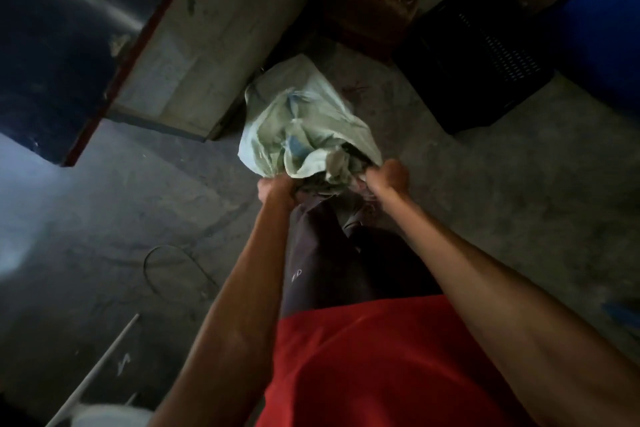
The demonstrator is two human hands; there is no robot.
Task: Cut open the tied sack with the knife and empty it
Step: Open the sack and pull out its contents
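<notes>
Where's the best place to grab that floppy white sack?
Grab the sack at its bunched near end, from above, one grip on each side, as the left hand and right hand do now. The gathered cloth there makes a handful; the rest looks loose.

sack [304,125] contents hidden, fingers buried in folds

Dim room: stained concrete floor [467,191], black perforated crate [485,59], blue barrel [602,31].

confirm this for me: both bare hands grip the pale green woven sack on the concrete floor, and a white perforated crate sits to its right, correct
Not quite. The head view shows the perforated plastic crate is black, not white. The rest holds: the left hand and right hand both grip the pale green woven sack on the concrete floor.
</notes>
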